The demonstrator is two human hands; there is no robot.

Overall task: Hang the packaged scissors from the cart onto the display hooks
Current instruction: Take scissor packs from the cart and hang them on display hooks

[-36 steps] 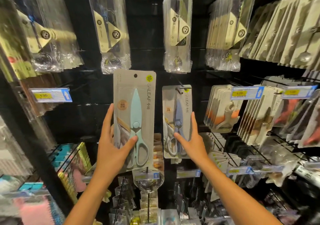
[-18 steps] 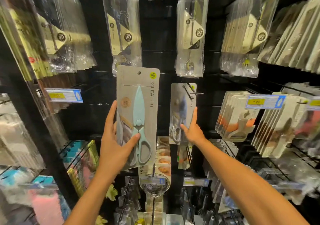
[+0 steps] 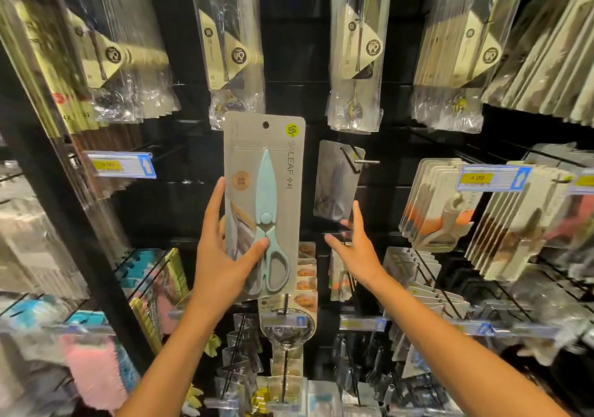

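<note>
Against the black display wall, your left hand (image 3: 221,255) grips the packaged scissors (image 3: 263,204) by the lower half, thumb across the pale blue handles; the card reads "SALEAF", and your palm hides its lower left corner. Your right hand (image 3: 356,249) is spread, fingers apart, holding nothing, just below a second scissors pack (image 3: 337,181) hanging blurred on a hook (image 3: 363,161) near the wall's middle. At the left edge, a yellow price tag (image 3: 120,165) is too smeared to read surely.

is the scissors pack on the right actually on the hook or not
On the hook. The grey scissors pack hangs from the black display hook through its top, and the open right hand below no longer holds it.
</note>
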